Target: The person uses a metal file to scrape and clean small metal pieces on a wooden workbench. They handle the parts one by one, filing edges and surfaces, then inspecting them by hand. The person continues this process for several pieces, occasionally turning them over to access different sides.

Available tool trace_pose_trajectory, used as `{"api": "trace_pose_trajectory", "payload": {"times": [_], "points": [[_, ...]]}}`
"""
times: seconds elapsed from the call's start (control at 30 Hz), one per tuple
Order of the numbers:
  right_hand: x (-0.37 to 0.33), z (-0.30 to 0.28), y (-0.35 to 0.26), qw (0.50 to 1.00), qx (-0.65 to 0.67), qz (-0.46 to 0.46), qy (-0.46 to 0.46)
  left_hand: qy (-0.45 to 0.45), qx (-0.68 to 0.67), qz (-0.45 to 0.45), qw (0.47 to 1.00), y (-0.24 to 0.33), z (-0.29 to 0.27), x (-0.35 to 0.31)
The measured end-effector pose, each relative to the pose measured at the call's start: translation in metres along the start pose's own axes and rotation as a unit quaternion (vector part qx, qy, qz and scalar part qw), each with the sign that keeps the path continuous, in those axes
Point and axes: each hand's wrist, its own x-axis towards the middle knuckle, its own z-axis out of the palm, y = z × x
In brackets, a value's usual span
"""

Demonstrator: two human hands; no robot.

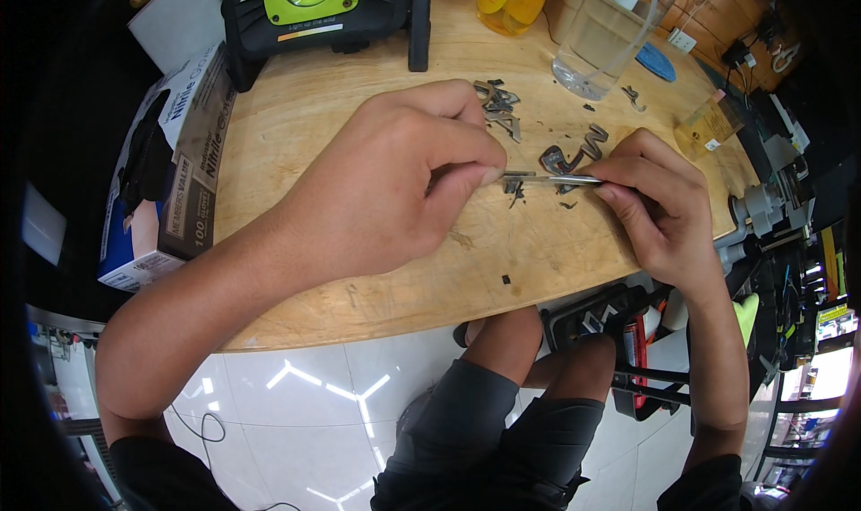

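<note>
My left hand (404, 174) is closed in a pinch over the wooden table, its thumb and index fingertips at the left end of a thin silver metal strip (547, 179). Whether they grip that strip or a small piece against it is hidden. The fingers of my right hand (659, 201) are pinched on the strip's other end. Right below and behind it lie a curved metal piece with dark backing (558, 159) and a wavy metal piece (593, 141). More flat metal cut-outs (502, 116) and black scraps (517, 197) are scattered beyond my fingers.
A work light (314, 8) stands at the back left, beside a glove box (170, 161). Toward the back right are a bottle of yellow liquid (507, 4), a clear container of liquid (596, 49), a blue pad (656, 61) and a small amber bottle (708, 127). A clamp (762, 208) grips the right edge.
</note>
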Motion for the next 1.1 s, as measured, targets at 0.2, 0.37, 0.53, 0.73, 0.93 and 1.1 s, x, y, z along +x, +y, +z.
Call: {"api": "trace_pose_trajectory", "payload": {"times": [0.2,0.37,0.53,0.73,0.93,1.1], "points": [[0.0005,0.0002,-0.0020,1.000,0.007,0.006,-0.006,-0.001,-0.007,-0.005,1.000,0.0028,-0.0008,-0.0001],[0.0001,0.0000,-0.0016,1.000,0.002,0.005,-0.010,-0.006,-0.003,-0.011,1.000,0.0026,-0.0011,0.0002],[0.0015,-0.0001,-0.0010,1.000,0.006,0.011,-0.017,-0.004,-0.005,-0.006,1.000,0.0010,-0.0015,-0.0010],[0.0006,-0.0009,-0.0003,1.000,-0.004,0.014,-0.011,0.002,-0.025,0.014,1.000,-0.0022,-0.0002,-0.0002],[0.0006,-0.0051,-0.0005,0.999,-0.015,0.018,-0.029,0.002,-0.012,0.012,1.000,-0.0008,-0.0008,-0.0003],[-0.0032,-0.0068,0.0015,0.999,-0.027,0.016,-0.025,0.010,-0.012,0.016,1.000,-0.0012,-0.0001,-0.0003]]}}
